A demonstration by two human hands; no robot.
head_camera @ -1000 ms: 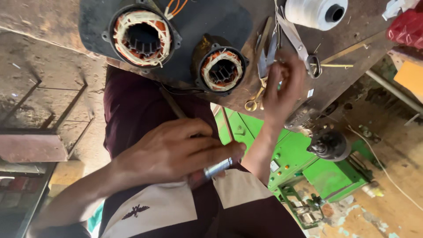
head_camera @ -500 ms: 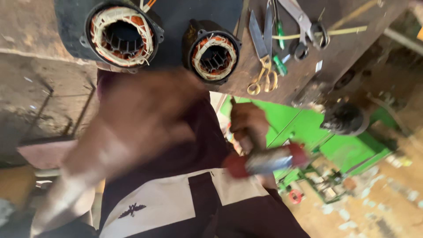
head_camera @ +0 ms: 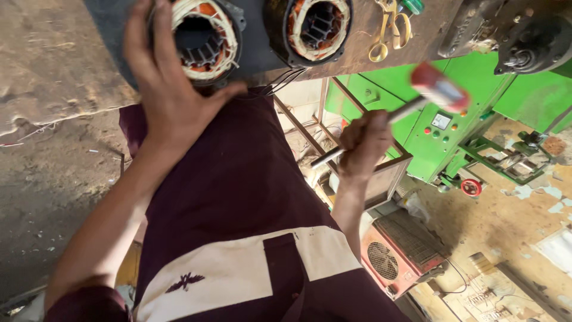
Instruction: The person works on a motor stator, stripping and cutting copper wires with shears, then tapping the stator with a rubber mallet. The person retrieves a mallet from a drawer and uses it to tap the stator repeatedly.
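- I'm resting my left hand (head_camera: 170,89) on the near stator (head_camera: 202,39) at the bench (head_camera: 53,59) edge — fingers spread over its housing, thumb hooked under.
- My right hand (head_camera: 363,143) is gripping a mallet (head_camera: 411,101), fingers pressed together round the handle, its red head raised, blurred.
- Windings are looking seated in both stators (head_camera: 313,24) — I'm judging the tapping unfinished.

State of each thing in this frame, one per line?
Left hand: spread over the left stator, touching it.
Left stator: on the bench, windings exposed.
Right stator: on the bench, untouched.
Right hand: fisted around the mallet handle.
Mallet: raised off the bench, head blurred.
Scissors: lying on the bench.
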